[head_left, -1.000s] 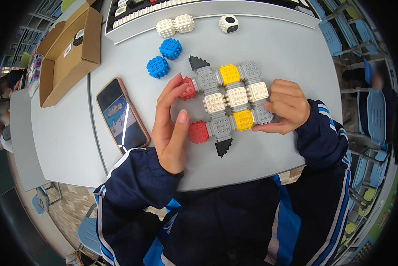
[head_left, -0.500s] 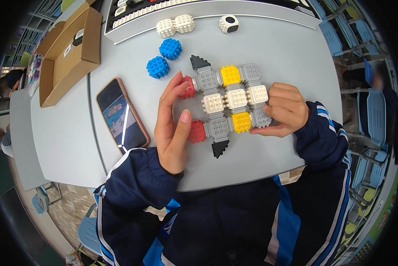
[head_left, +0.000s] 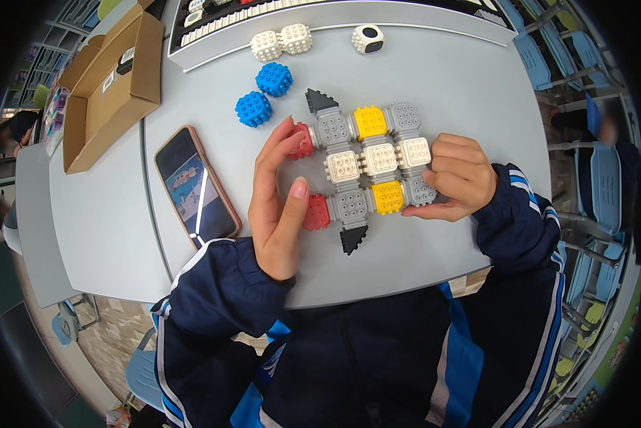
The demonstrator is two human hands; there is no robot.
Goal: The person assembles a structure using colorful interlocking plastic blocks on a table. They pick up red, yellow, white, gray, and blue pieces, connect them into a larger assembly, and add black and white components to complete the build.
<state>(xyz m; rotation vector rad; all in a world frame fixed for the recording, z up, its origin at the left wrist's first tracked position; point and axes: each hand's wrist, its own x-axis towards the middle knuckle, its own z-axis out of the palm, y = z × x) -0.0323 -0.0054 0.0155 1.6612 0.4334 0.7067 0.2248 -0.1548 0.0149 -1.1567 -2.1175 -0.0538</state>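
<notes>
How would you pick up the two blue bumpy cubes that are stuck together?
Probably pinch the blue cube pair from above, across its narrow middle where the two join. It lies flat on the grey table with open space along both long sides.

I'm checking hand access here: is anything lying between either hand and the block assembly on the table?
Nothing visible does. The left hand already touches the red blocks on the assembly, and the right hand rests against its right end. The phone and blue blocks lie off to the side.
</notes>
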